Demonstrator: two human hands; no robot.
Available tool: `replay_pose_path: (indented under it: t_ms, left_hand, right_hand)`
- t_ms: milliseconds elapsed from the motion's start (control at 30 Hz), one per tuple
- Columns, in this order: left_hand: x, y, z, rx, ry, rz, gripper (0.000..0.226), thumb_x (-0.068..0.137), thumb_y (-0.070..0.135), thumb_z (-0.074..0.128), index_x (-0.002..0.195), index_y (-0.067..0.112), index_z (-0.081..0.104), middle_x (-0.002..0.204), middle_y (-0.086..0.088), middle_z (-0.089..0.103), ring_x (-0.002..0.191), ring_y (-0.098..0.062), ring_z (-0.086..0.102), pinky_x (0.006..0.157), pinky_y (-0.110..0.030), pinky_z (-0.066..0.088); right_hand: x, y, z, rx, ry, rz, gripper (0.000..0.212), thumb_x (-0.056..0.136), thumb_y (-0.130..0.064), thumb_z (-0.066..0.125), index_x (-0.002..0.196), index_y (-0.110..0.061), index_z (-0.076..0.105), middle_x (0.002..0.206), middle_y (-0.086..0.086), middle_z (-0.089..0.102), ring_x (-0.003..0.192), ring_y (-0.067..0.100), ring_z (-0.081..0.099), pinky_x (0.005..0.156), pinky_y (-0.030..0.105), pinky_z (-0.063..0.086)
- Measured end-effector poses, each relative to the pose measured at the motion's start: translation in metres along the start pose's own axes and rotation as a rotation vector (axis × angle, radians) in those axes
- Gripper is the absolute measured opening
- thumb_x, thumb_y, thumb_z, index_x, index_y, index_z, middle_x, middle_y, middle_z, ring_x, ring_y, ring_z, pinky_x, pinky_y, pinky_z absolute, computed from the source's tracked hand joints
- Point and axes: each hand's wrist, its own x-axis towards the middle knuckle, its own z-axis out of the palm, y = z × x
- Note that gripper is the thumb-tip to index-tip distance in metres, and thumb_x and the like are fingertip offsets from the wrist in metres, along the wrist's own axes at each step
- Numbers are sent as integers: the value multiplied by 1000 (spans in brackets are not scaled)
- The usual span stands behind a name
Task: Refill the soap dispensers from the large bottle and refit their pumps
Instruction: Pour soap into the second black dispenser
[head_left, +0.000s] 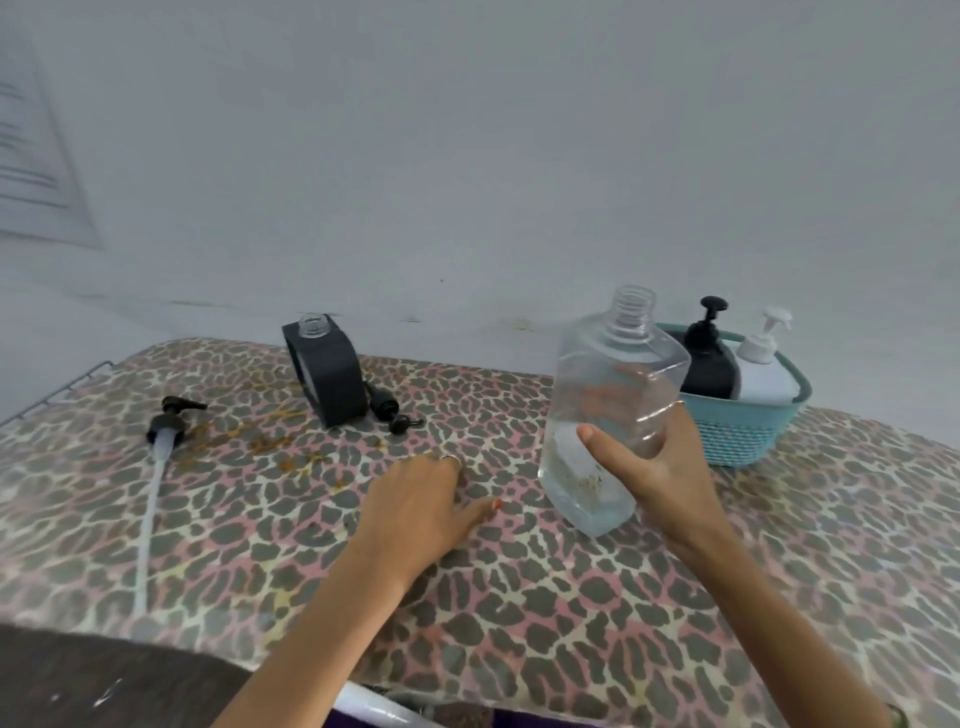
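I am gripping the large clear bottle (608, 415) in my right hand (660, 478), thumb across its front and fingers curled behind it, holding it upright and tilted slightly, its cap off and only a little liquid showing low inside. My left hand (426, 499) is resting flat on the leopard-print cover (519, 613), fingers relaxed, holding nothing. Ahead of my left hand the grey dispenser (324, 371) is standing open-necked, its small black pump (387, 408) lying just beside it. Far to the left a long-tubed pump (161, 447) is lying. Beyond my right hand two pumped dispensers are sitting in a teal basket (748, 431). I judge the pouring step is in hand; next I need to bring the bottle's mouth over the grey dispenser's neck while steadying it.
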Motion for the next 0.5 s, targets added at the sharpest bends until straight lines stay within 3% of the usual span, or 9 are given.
replay_pose_path:
  t_ms: [167, 300, 367, 500]
  left_hand:
    - [-6, -16, -5, -275, 146, -103, 55, 87, 61, 51, 128, 25, 55, 110, 2, 67, 96, -11, 64, 83, -30, 55]
    - [-4, -33, -13, -499, 643, -255, 44, 88, 39, 65, 125, 17, 54, 121, 1, 58, 107, -10, 56, 86, -15, 40]
    - [4, -39, -21, -614, 764, -352, 60, 86, 35, 70, 135, 16, 41, 135, -3, 45, 119, -11, 45, 94, -16, 32]
    - [37, -51, -29, -713, 779, -523, 96, 80, 38, 76, 150, 12, 16, 155, -7, 23, 142, -21, 23, 112, -31, 27]
  right_hand:
    - [6, 5, 34, 96, -8, 5, 64, 68, -36, 78, 124, -18, 54, 110, -5, 68, 99, 8, 66, 80, 20, 53]
    - [3, 14, 39, 97, -20, 13, 68, 67, -41, 77, 127, -18, 53, 113, -5, 67, 101, 7, 65, 80, 20, 53]
    - [2, 15, 39, 87, -22, 12, 67, 69, -39, 76, 128, -21, 52, 115, -8, 66, 103, 5, 64, 83, 21, 52]
    - [0, 18, 38, 52, -30, 7, 77, 63, -56, 75, 129, -26, 50, 118, -8, 64, 106, 7, 62, 91, 33, 50]
